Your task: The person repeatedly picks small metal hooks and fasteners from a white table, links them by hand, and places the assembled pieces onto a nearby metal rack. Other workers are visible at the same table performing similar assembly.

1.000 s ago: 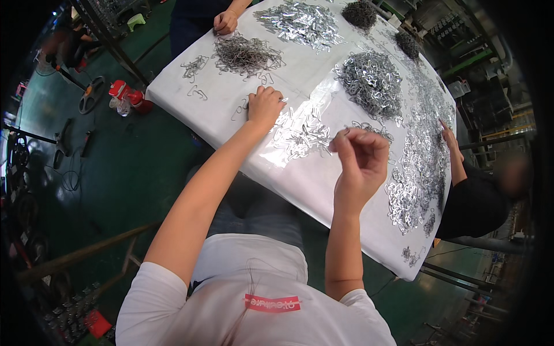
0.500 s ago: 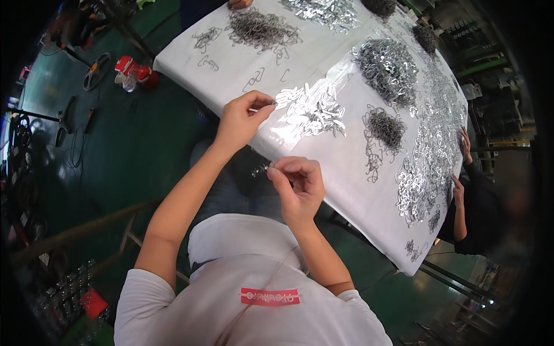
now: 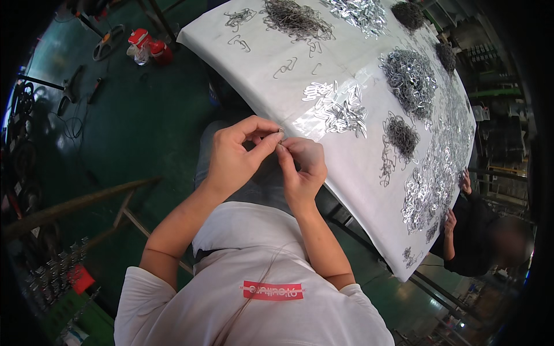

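Just off the near edge of the table, my left hand [image 3: 235,155] and my right hand [image 3: 306,167] meet with fingertips pinched together. Between them is a small metal piece [image 3: 281,132]; its shape is mostly hidden, and how many parts are there I cannot tell. Beyond my hands, on the white-covered table [image 3: 352,164], lies a loose pile of shiny, flat, elongated metal pieces [image 3: 343,112]. A few bent wire hooks [image 3: 284,67] lie farther off, near a tangled heap of dark wire hooks [image 3: 297,22].
Larger heaps of metal parts [image 3: 410,81] and dark wire pieces [image 3: 402,137] cover the table's right side. At the right edge, another person's hands [image 3: 450,221] touch the table. Red containers [image 3: 160,52] stand on the floor at left, and a wooden rail [image 3: 81,207] is beside me.
My left hand has drawn back from the shiny pile and met my right hand, which rose slightly. The table appears shifted right and downward in the view.
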Motion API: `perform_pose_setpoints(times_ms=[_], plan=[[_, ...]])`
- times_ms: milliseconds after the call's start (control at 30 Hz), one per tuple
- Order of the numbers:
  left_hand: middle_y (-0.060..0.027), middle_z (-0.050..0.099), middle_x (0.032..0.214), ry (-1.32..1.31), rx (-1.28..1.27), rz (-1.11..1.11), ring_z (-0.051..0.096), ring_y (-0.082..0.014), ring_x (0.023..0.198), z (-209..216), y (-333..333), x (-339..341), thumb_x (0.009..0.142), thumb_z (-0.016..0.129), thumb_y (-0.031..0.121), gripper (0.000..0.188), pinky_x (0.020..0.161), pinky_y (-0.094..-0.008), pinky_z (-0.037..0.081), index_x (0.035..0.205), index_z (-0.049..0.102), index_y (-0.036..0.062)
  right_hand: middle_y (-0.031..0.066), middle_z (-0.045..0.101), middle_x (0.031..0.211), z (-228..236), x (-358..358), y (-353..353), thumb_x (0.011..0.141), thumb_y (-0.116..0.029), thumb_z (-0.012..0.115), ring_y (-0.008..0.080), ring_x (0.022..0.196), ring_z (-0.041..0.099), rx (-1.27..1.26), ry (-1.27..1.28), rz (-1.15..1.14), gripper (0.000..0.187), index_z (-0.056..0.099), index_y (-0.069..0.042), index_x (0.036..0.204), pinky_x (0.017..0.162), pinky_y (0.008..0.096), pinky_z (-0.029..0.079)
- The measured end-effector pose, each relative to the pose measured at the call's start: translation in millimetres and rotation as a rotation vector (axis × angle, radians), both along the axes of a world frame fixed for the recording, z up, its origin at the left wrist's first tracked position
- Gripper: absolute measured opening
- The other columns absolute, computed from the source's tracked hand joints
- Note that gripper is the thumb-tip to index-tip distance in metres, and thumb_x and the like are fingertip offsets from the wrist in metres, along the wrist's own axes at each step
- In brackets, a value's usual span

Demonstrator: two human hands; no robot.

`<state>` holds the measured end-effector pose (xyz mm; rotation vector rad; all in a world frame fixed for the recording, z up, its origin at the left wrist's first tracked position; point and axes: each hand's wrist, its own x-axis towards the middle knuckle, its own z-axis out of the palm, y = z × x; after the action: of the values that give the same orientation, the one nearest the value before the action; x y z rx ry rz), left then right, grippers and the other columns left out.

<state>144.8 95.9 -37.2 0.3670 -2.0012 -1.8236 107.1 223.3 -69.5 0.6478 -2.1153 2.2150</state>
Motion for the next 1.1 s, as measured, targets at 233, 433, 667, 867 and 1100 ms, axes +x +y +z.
perform_pose_setpoints(times_ms=[233,433,667,867,1100], plan=[[-0.0065,0.068,0.091,0.113,-0.185,0.056,0.063,-0.0146,0.076,-12.7,-3.8,-0.9,0.077,0.071,-0.001,0.012,0.063,-0.0248,0.049,0.089,0.069,0.0022,0.0103,0.064,0.090,-12.0,-20.7,7.5,0.080,0.001,0.070,0.0152,0.074,0.062,0.246,0.231,-0.037,0.021,0.057,0.001,0.097,0.060,0.0250,0.050],[-0.0064,0.067,0.090,0.106,-0.201,0.083,0.063,-0.0154,0.076,-24.8,-6.7,3.4,0.077,0.072,-0.001,0.012,0.063,-0.0251,0.049,0.089,0.069,0.0026,0.0110,0.069,0.084,-27.9,-167.5,-2.3,0.087,-0.026,0.063,0.0261,0.075,0.065,0.764,-0.014,-0.257,0.023,0.069,-0.005,0.094,0.067,0.0360,0.049],[-0.0071,0.066,0.089,0.116,-0.224,0.111,0.060,-0.0117,0.071,-31.0,-5.6,7.7,0.078,0.069,-0.005,0.014,0.063,-0.0229,0.047,0.091,0.069,0.0015,0.0146,0.070,0.098,-47.6,-245.2,-58.3,0.084,-0.033,0.067,0.0308,0.089,0.067,1.370,-0.001,-0.133,0.031,0.070,-0.005,0.096,0.077,0.0383,0.051],[-0.0060,0.067,0.083,0.109,-0.232,0.106,0.058,-0.0113,0.065,-31.8,-1.0,11.0,0.078,0.070,-0.004,0.014,0.060,-0.0231,0.046,0.091,0.070,0.0025,0.0142,0.068,0.086,-36.5,-214.5,-30.0,0.086,-0.018,0.060,0.0230,0.078,0.066,0.877,-0.018,0.092,0.022,0.063,0.002,0.095,0.069,0.0344,0.051],[-0.0044,0.069,0.082,0.096,-0.223,0.057,0.061,-0.0155,0.071,-28.3,7.9,6.0,0.079,0.070,-0.002,0.015,0.060,-0.0262,0.049,0.092,0.070,0.0046,0.0059,0.061,0.085,32.4,-84.2,23.0,0.091,-0.011,0.059,0.0097,0.069,0.056,0.135,-0.503,0.284,0.012,0.058,0.001,0.094,0.059,0.0243,0.046]])
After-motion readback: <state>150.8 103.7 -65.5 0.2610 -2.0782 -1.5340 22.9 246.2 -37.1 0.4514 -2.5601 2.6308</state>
